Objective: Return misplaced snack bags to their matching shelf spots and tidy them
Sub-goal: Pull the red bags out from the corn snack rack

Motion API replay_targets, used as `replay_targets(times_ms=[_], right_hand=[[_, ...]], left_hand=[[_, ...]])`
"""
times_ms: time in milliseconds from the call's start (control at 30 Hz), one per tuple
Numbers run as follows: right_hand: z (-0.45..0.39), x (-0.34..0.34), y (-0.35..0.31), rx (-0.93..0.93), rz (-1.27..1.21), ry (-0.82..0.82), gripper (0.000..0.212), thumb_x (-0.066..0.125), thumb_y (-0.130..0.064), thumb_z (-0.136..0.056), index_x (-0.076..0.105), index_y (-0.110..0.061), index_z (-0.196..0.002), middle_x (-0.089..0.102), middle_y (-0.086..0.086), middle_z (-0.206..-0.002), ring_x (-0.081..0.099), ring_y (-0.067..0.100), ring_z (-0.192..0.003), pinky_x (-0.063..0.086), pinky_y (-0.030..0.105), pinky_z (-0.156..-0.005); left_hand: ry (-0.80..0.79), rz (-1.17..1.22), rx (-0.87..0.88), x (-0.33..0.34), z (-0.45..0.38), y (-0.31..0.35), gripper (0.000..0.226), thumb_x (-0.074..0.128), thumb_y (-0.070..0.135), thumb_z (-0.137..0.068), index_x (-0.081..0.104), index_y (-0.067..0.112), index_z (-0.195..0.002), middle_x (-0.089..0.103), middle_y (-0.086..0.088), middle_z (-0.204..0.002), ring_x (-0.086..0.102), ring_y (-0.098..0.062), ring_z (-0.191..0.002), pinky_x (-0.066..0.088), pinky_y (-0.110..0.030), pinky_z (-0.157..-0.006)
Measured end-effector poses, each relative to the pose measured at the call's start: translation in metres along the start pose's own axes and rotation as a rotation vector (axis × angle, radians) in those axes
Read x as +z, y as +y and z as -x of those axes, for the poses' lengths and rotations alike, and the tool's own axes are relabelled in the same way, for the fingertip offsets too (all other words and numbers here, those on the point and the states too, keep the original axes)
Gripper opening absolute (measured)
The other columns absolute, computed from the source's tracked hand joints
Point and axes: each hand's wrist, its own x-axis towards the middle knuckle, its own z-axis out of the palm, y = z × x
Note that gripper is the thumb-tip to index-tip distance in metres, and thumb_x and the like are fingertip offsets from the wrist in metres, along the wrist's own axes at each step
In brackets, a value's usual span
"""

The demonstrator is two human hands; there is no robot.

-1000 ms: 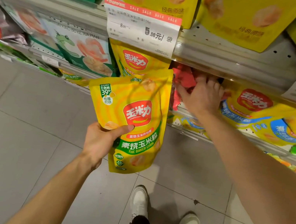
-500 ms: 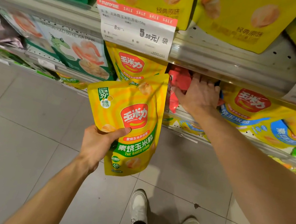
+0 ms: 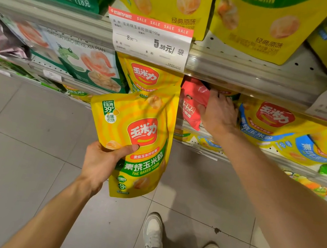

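Head: left hand (image 3: 99, 162) grips "THE BAKED CORN" bag (image 3: 134, 138).

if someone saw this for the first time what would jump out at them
First, the yellow baked corn bag held out in mid-frame by the left hand, thumb across its front, over the grey tile floor. Next, the right hand reaching into the lower shelf, beside a red bag that stands out among the yellow ones. Above both hangs a sale price tag on the upper shelf edge.
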Motion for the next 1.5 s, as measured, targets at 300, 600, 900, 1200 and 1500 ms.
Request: replay_targets(times_ms=[300,600,900,1200,1500], right_hand=[[0.023,-0.005,0.011,-0.038,-0.017,0.031,0.05,0.063,-0.034,-0.098,0.047,-0.009,-0.138,0.058,0.016,-0.135,0.049,0.038,-0.129,0.046,0.045,-0.1],[0.056,-0.022,0.031,-0.076,-0.068,0.035,0.047,0.067,-0.032,-0.094,0.055,-0.012,-0.134,0.065,0.015,-0.126,0.056,0.038,-0.12,0.041,0.041,-0.103],[0.103,-0.037,0.076,-0.118,0.04,-0.068,0.048,0.071,-0.034,-0.091,0.059,-0.014,-0.132,0.068,0.012,-0.125,0.058,0.037,-0.119,0.044,0.039,-0.098],[0.112,-0.043,0.127,-0.07,0.097,-0.117,0.056,0.075,-0.036,-0.087,0.056,-0.02,-0.138,0.066,0.009,-0.131,0.059,0.037,-0.119,0.048,0.041,-0.098],[0.115,-0.045,0.137,-0.101,0.112,-0.196,0.06,0.07,-0.042,-0.09,0.05,-0.029,-0.145,0.062,0.001,-0.138,0.054,0.027,-0.127,0.044,0.036,-0.105]], left_hand=[[-0.009,-0.053,-0.001,-0.007,-0.003,-0.004,0.035,0.086,0.018,-0.075,0.072,0.021,-0.107,0.079,0.013,-0.087,0.078,-0.01,-0.076,0.059,-0.026,-0.062],[-0.002,-0.113,0.042,-0.016,-0.004,0.0,0.034,0.085,0.02,-0.077,0.073,0.018,-0.109,0.078,0.006,-0.096,0.078,-0.011,-0.075,0.06,-0.022,-0.057],[-0.09,-0.174,0.116,0.021,-0.012,0.014,0.023,0.086,0.01,-0.077,0.073,0.019,-0.094,0.076,0.013,-0.079,0.074,-0.002,-0.064,0.055,-0.014,-0.052],[-0.162,-0.213,0.231,0.079,-0.03,0.035,0.03,0.089,0.009,-0.073,0.072,0.022,-0.095,0.073,0.01,-0.091,0.069,0.011,-0.065,0.055,-0.01,-0.061],[-0.205,-0.228,0.285,0.116,-0.029,0.043,0.034,0.088,0.007,-0.074,0.072,0.02,-0.101,0.074,0.001,-0.101,0.07,-0.001,-0.079,0.056,-0.019,-0.069]])
